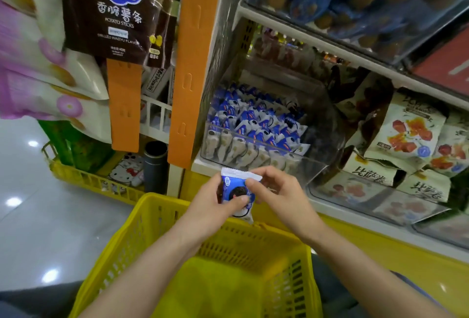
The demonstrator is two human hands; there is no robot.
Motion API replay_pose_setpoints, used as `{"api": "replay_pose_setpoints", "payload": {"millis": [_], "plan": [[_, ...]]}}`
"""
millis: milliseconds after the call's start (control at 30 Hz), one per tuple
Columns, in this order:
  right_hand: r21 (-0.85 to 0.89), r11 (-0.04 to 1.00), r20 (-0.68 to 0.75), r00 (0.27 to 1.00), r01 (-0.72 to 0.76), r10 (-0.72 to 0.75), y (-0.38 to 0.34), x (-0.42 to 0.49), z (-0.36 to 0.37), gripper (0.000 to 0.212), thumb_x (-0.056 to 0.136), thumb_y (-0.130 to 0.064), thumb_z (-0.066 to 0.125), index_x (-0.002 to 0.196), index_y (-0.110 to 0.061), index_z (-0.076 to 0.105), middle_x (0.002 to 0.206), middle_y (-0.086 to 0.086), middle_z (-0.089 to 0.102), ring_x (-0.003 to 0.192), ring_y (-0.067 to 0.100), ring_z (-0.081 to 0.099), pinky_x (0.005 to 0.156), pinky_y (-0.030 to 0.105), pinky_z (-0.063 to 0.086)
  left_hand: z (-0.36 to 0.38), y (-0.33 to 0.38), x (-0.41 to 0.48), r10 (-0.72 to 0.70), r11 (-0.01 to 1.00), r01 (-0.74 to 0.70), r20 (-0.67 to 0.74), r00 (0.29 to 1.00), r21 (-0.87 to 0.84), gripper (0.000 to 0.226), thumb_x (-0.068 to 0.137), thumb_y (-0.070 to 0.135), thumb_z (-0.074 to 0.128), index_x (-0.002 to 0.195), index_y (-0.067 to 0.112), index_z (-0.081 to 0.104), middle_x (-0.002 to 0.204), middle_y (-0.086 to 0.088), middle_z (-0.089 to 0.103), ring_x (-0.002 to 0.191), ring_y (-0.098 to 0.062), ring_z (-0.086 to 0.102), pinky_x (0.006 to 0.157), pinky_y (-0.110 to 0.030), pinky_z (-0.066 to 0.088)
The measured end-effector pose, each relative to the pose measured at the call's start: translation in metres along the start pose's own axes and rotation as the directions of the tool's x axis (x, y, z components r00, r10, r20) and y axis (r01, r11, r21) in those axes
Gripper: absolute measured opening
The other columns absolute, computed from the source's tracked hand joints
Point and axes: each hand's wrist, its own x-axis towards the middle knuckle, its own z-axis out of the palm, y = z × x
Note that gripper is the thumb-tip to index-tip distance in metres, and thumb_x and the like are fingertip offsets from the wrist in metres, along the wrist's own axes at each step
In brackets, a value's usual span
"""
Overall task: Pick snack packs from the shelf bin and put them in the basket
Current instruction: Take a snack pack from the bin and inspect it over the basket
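snack pack held in both hands over the yellow basket

at far left, purple-and-white bags hanging in a column, beside a brown potato sticks bag above a narrow orange strip. below these, a low yellow rack with a green pack, a hello kitty item and a dark cylinder. just right, a wider orange strip down the shelf's end. at bottom centre, the basket, slotted walls, yellow floor showing. above its far rim, left hand gripping the pack, thumb laid across the front, fingers curled behind. from the other side, right hand pinching the pack's upper right edge between thumb and forefinger, other fingers curled. pack upright, crimped edge on top, in front of and below the clear shelf bin, apart from it. inside the bin, rows of like blue-and-white packs. to the right, cream bags with red fruit print in a neighbouring bin; on the shelf above, blue-wrapped round items behind clear plastic
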Motion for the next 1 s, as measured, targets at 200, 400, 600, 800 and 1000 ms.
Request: {"api": "replay_pose_setpoints", "payload": {"millis": [200,400,600,800,1000], "plan": [[0.213,0.972,0.031,0.995,-0.101,0.097,0.018,-0.002,0.003,0.009,0.084,-0.009,0.064,0.082,-0.018,0.061,0.066,-0.010,0.064,0.062,0.000,0.057,0.055,0.015,0.048,0.004,-0.012,0.005,0.034,0.993,-0.028,-0.048,0.998,0.117,0.016,0.088,0.016,0.059,0.101,0.008,0.058,0.094,-0.007,0.069,0.077,-0.004,0.062,0.067,-0.019,0.049],[0.250,0.960,0.079,0.991,-0.126,0.109,0.018,-0.002,0.012,0.014,0.085,-0.012,0.064,0.075,-0.022,0.061,0.067,-0.007,0.063,0.057,-0.004,0.055,0.052,0.010,0.043,0.003,-0.016,0.007,0.051,0.991,-0.027,-0.184,0.982,0.128,0.020,0.093,0.019,0.051,0.078,0.006,0.057,0.070,-0.005,0.059,0.062,-0.004,0.055,0.056,-0.017,0.044],[-0.237,0.959,-0.036,0.985,0.154,-0.167,0.018,-0.009,0.013,0.002,0.083,-0.023,0.067,0.081,-0.023,0.066,0.079,-0.009,0.061,0.074,0.004,0.057,0.068,0.023,0.049,0.003,-0.019,0.005,-0.038,0.993,0.060,-0.206,0.978,0.102,0.023,0.092,0.021,0.052,0.072,0.012,0.057,0.063,0.001,0.062,0.059,-0.004,0.062,0.049,-0.015,0.047],[-0.244,0.955,-0.076,0.978,0.170,-0.194,0.020,-0.010,0.011,0.005,0.086,-0.020,0.064,0.082,-0.023,0.064,0.077,-0.012,0.060,0.075,0.003,0.056,0.063,0.013,0.045,0.002,-0.015,0.004,-0.156,0.988,0.156,-0.127,0.980,-0.012,0.019,0.091,0.030,0.053,0.087,0.014,0.063,0.079,-0.003,0.070,0.074,-0.011,0.068,0.061,-0.023,0.054],[0.285,0.953,-0.210,0.964,-0.102,0.165,0.020,0.000,0.001,0.014,0.090,-0.013,0.057,0.078,-0.019,0.058,0.078,-0.001,0.064,0.063,-0.001,0.062,0.051,0.018,0.051,0.003,-0.013,0.003,-0.178,0.984,0.174,-0.114,0.977,-0.043,0.027,0.084,0.022,0.064,0.107,0.010,0.056,0.098,-0.009,0.068,0.069,-0.006,0.065,0.062,-0.025,0.057]]}}
